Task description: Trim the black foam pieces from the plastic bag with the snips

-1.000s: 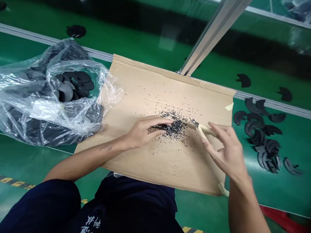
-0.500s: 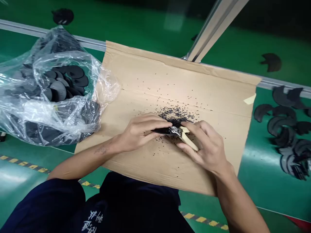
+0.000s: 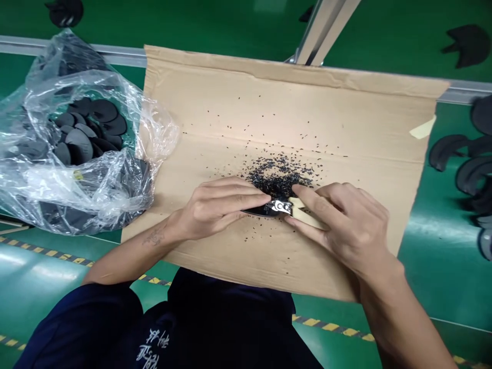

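My left hand [image 3: 215,207] pinches a thin black plastic part [image 3: 258,210] edge-on over a sheet of cardboard [image 3: 346,118]. My right hand [image 3: 346,225] grips small cutting pliers [image 3: 298,211] with cream handles, and the metal jaws meet the right end of the black part. Just behind the hands lies a heap of tiny black trimmings [image 3: 279,177], with more flecks scattered across the cardboard.
A clear plastic bag [image 3: 77,138] full of black crescent parts lies at the left. More black crescent parts [image 3: 467,164] are spread on the green surface at the right. An aluminium rail [image 3: 69,48] runs across the back, with a slanted metal post [image 3: 321,28] rising from it.
My right hand has brought the pliers leftward from beside the heap onto the end of the black part. The view has shifted, so bag and cardboard sit higher and further right.
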A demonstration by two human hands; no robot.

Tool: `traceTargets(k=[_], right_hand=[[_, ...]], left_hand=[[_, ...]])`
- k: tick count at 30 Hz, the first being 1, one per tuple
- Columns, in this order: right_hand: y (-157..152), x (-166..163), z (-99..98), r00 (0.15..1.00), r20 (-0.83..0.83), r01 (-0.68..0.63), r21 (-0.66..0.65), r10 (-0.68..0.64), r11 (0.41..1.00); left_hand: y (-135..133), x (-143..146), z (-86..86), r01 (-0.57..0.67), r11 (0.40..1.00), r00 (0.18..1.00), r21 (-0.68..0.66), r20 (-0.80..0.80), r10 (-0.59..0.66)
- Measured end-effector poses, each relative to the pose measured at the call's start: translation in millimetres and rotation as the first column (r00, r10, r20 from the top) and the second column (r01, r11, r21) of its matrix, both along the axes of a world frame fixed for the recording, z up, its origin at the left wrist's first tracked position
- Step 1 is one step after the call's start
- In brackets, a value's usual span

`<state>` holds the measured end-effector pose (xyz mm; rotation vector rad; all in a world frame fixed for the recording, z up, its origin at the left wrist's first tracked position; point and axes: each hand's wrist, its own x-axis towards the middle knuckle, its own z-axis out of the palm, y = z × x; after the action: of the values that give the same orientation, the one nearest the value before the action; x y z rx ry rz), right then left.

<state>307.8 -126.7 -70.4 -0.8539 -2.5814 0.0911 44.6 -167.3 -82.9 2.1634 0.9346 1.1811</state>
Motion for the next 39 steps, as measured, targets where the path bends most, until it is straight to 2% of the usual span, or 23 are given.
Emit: traceTargets(k=[2,5,7,9,13,15,17,19,22,23,24,25,27,29,31,33,34,36,38,39], right_hand=[[0,-1,-1.0,1.0,-0.008,-0.009,-0.057,0.009,0.998],[1,-3,-4.6,0.993,-0.118,-0.043,-0.221,0.017,0.974],[2,-5,-7.3,0.985,-0.174,-0.045,-0.26,0.0,0.965],[4,-6,-9.5,0.988,-0.151,-0.002,-0.195,-0.028,0.981],[3,-9,-12.3,0.993,-0.01,0.116,0.029,-0.116,0.993],[2,-9,-12.3,0.992,-0.01,0.123,0.03,-0.123,0.992],[1,-9,-10.8,0.988,-0.082,0.122,-0.081,-0.128,0.989],[0,-9,-8.4,0.959,-0.214,0.119,-0.286,-0.184,0.951],[-6,-15,-5.5,0.865,-0.401,-0.013,-0.62,-0.302,0.785],[-9,-19,-5.4,0.838,-0.441,-0.073,-0.675,-0.322,0.734],[-13,-23,-5.8,0.816,-0.474,-0.116,-0.694,-0.33,0.71],[-17,-27,-6.4,0.797,-0.508,-0.14,-0.68,-0.326,0.719],[-24,-32,-7.3,0.777,-0.578,-0.151,-0.557,-0.251,0.816],[-28,-33,-6.0,0.784,-0.611,-0.183,-0.398,-0.112,0.899],[-27,-28,-1.5,0.796,-0.605,-0.286,-0.355,0.014,0.89],[-22,-20,4.5,0.8,-0.597,-0.367,-0.418,0.054,0.831],[-18,-15,7.0,0.814,-0.58,-0.358,-0.447,0.039,0.82],[-11,-7,9.5,0.874,-0.484,-0.222,-0.45,-0.028,0.865],[-5,-2,8.1,0.934,-0.349,-0.063,-0.372,-0.077,0.926],[-3,-1,6.3,0.952,-0.296,-0.028,-0.317,-0.071,0.948]], left_hand=[[0,0,1.3,0.003,1.0,1.0,-0.001,-0.01,-0.003],[1,-1,6.4,-0.008,1.0,0.999,-0.023,-0.037,0.007],[2,-1,10.1,-0.024,0.999,0.998,-0.038,-0.057,0.022],[1,-2,12.2,-0.042,0.998,0.997,-0.048,-0.074,0.038],[0,-1,10.5,-0.065,0.996,0.992,-0.055,-0.111,0.059],[0,0,9.1,-0.083,0.995,0.987,-0.056,-0.143,0.074],[0,0,8.5,-0.127,0.99,0.982,-0.06,-0.147,0.117],[0,0,8.5,-0.182,0.978,0.981,-0.103,-0.084,0.173],[-3,4,7.9,-0.171,0.95,0.97,-0.259,0.122,0.208],[-4,6,7.2,-0.144,0.944,0.96,-0.298,0.189,0.206],[-6,8,6.2,-0.113,0.942,0.951,-0.316,0.239,0.195],[-7,10,5.0,-0.091,0.946,0.949,-0.312,0.261,0.177],[-9,13,2.4,-0.081,0.967,0.967,-0.24,0.215,0.134],[-9,13,0.1,-0.077,0.987,0.991,-0.141,0.102,0.092],[-7,11,-1.5,-0.05,0.994,0.998,-0.094,0.021,0.052],[-5,9,-2.2,-0.022,0.992,1.0,-0.122,0.016,0.024],[-4,8,-2.2,-0.017,0.99,0.999,-0.139,0.034,0.022],[-3,7,-1.9,-0.027,0.987,0.997,-0.158,0.074,0.039],[-3,8,-1.3,-0.038,0.986,0.994,-0.159,0.095,0.053],[-3,8,-1.0,-0.04,0.986,0.994,-0.161,0.097,0.056]])
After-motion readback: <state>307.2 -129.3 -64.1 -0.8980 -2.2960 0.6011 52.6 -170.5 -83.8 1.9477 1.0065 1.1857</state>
